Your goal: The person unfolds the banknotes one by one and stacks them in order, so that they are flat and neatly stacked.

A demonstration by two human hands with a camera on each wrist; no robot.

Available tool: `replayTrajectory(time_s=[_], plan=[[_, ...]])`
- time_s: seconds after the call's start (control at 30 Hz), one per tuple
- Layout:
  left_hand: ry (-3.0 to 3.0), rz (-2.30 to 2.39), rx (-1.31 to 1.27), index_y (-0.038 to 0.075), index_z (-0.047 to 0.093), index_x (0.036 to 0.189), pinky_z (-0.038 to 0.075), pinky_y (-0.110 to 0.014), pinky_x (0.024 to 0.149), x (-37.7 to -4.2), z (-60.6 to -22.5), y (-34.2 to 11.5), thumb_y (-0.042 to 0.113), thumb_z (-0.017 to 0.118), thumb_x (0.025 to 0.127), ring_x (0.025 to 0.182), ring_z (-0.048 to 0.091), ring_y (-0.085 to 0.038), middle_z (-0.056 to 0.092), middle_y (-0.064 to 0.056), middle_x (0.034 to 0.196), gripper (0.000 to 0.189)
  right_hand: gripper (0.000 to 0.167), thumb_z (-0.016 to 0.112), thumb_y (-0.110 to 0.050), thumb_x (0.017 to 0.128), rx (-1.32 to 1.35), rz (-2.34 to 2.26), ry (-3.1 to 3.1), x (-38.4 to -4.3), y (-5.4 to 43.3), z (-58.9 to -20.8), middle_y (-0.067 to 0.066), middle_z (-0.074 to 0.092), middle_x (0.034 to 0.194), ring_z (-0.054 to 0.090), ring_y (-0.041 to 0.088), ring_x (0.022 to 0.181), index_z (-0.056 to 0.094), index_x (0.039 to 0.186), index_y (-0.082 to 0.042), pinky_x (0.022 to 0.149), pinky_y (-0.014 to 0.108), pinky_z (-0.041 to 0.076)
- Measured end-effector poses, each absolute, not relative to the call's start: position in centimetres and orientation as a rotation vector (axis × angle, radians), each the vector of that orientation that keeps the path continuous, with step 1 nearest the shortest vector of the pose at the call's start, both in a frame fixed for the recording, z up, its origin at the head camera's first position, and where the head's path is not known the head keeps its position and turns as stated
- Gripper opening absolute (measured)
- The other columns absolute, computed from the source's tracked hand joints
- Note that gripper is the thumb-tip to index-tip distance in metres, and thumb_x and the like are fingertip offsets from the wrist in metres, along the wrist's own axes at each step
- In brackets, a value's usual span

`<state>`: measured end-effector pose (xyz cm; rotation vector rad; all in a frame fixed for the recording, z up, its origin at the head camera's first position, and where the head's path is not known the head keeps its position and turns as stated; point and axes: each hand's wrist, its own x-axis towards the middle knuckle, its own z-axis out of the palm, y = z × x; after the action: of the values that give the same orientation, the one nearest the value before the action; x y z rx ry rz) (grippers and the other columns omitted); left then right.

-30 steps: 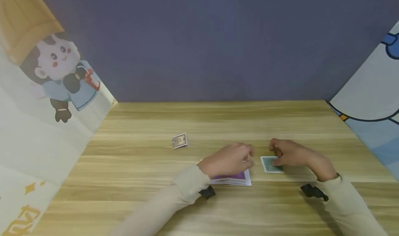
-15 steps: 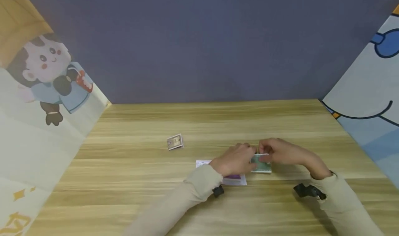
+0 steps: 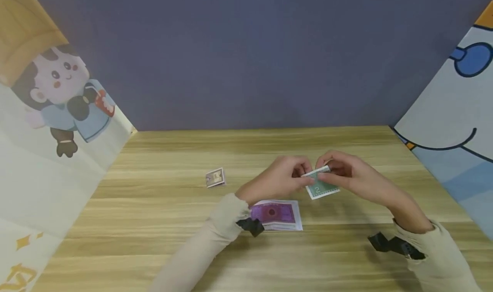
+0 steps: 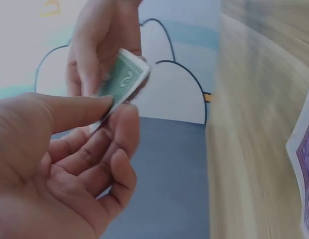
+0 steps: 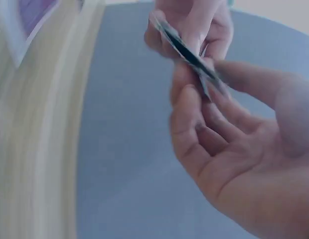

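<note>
Both hands hold a folded green banknote (image 3: 322,188) with a white edge and a figure 2, raised off the table and tilted. My left hand (image 3: 279,176) pinches its left side between thumb and fingers. My right hand (image 3: 352,176) pinches its upper right part, thumb on the front. Seen edge-on in the right wrist view, the folded banknote (image 5: 187,54) shows its layers slightly parted. Below my left hand, a purple banknote (image 3: 273,213) with white margins lies flat on others, partly covered by the left wrist.
A small folded brown banknote (image 3: 215,177) lies on the wooden table (image 3: 173,240), left of my hands, its flap slightly raised. A dark panel (image 3: 262,56) stands behind the table. Walls with cartoon prints rise at both sides.
The green banknote, earlier lying on the table under my right fingers, has been lifted and tilted. My left hand has moved over and taken hold of it too, uncovering more of the purple banknote.
</note>
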<state>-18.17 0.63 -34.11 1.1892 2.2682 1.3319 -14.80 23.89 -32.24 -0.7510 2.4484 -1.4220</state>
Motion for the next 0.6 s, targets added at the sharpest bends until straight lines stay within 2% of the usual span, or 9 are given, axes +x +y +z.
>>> replayTrajectory(time_s=[0.07, 0.13, 0.3, 0.43, 0.53, 0.6], plan=[[2.215, 1.393, 1.214, 0.008, 0.060, 0.095, 0.056, -0.024, 0.059, -17.7, -33.6, -0.6, 0.012, 0.066, 0.096, 0.066, 0.065, -0.018, 0.066, -0.006, 0.080, 0.008, 0.022, 0.055, -0.012, 0.103, -0.767, -1.469, 2.447, -14.0, 22.9, -31.1, 0.012, 0.068, 0.101, 0.066, 0.024, 0.078, 0.054, 0.124, -0.010, 0.064, 0.035, 0.055], [2.188, 1.413, 1.261, 0.008, 0.060, 0.096, 0.056, -0.027, 0.059, -17.2, -33.1, -1.9, 0.012, 0.066, 0.097, 0.064, 0.065, -0.015, 0.066, -0.004, 0.079, 0.008, 0.024, 0.053, -0.011, 0.104, -0.819, -1.489, 2.463, -13.2, 21.8, -29.9, 0.010, 0.068, 0.100, 0.064, 0.023, 0.076, 0.055, 0.128, -0.012, 0.063, 0.034, 0.054], [2.187, 1.454, 1.326, 0.008, 0.061, 0.096, 0.055, -0.028, 0.058, -15.3, -32.0, -5.7, 0.011, 0.066, 0.097, 0.065, 0.064, -0.010, 0.066, 0.000, 0.078, 0.006, 0.024, 0.047, -0.007, 0.105, -1.009, -1.504, 2.406, -12.3, 18.4, -28.1, 0.006, 0.065, 0.101, 0.057, 0.019, 0.072, 0.063, 0.122, -0.013, 0.060, 0.032, 0.051], [2.247, 1.470, 1.380, 0.008, 0.061, 0.095, 0.056, -0.025, 0.062, -13.7, -31.1, -8.4, 0.012, 0.066, 0.096, 0.066, 0.064, -0.010, 0.066, 0.001, 0.078, 0.006, 0.024, 0.045, -0.008, 0.106, -1.048, -1.539, 2.253, -12.4, 16.0, -28.6, 0.006, 0.065, 0.107, 0.059, 0.020, 0.084, 0.064, 0.119, -0.015, 0.071, 0.031, 0.052], [2.340, 1.438, 1.423, 0.009, 0.062, 0.094, 0.055, -0.023, 0.065, -13.0, -30.8, -9.8, 0.013, 0.066, 0.097, 0.067, 0.062, -0.006, 0.066, 0.003, 0.078, 0.006, 0.019, 0.046, -0.009, 0.106, -1.012, -1.627, 2.094, -12.4, 14.4, -29.8, 0.012, 0.062, 0.112, 0.059, 0.023, 0.095, 0.061, 0.117, -0.011, 0.080, 0.033, 0.052], [2.409, 1.400, 1.428, 0.010, 0.063, 0.094, 0.054, -0.021, 0.064, -12.8, -31.0, -10.5, 0.014, 0.066, 0.097, 0.068, 0.060, -0.003, 0.065, 0.005, 0.078, 0.006, 0.014, 0.049, -0.009, 0.105, -0.981, -1.677, 2.014, -12.4, 13.4, -30.8, 0.016, 0.058, 0.112, 0.057, 0.025, 0.097, 0.057, 0.116, -0.007, 0.081, 0.033, 0.052]])
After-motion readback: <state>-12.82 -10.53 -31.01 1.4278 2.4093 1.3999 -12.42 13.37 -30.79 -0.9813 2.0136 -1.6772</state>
